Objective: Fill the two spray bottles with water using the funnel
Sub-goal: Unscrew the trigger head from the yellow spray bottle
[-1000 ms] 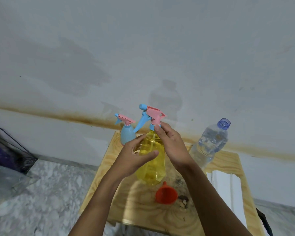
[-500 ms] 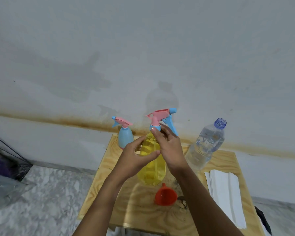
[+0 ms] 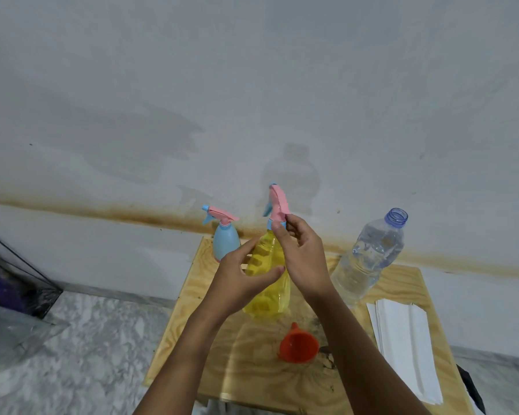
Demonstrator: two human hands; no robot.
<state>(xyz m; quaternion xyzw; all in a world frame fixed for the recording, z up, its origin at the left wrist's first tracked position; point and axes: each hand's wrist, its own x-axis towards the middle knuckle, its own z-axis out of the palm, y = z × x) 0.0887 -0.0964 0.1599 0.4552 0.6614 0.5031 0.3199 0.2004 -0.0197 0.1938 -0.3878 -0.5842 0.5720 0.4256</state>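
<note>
A yellow spray bottle [image 3: 270, 283] stands on the wooden table [image 3: 222, 366]. My left hand [image 3: 240, 283] grips its body from the left. My right hand [image 3: 303, 259] pinches the collar of its pink and blue spray head [image 3: 277, 205], whose nozzle points away toward the wall. A small blue spray bottle [image 3: 226, 241] with its own pink head stands behind, to the left. An orange funnel [image 3: 298, 345] lies on its side on the table in front. At the right stands an uncapped clear water bottle [image 3: 369, 259], partly full.
A stack of white paper towels [image 3: 405, 348] lies on the table's right side. The table sits against a stained white wall. A dark wire basket [image 3: 15, 280] stands on the marble floor at the far left.
The yellow bottle's spray head has turned: its nozzle pointed left, then right, and now points away toward the wall. My right hand's fingers shifted on the collar. My left hand kept its grip.
</note>
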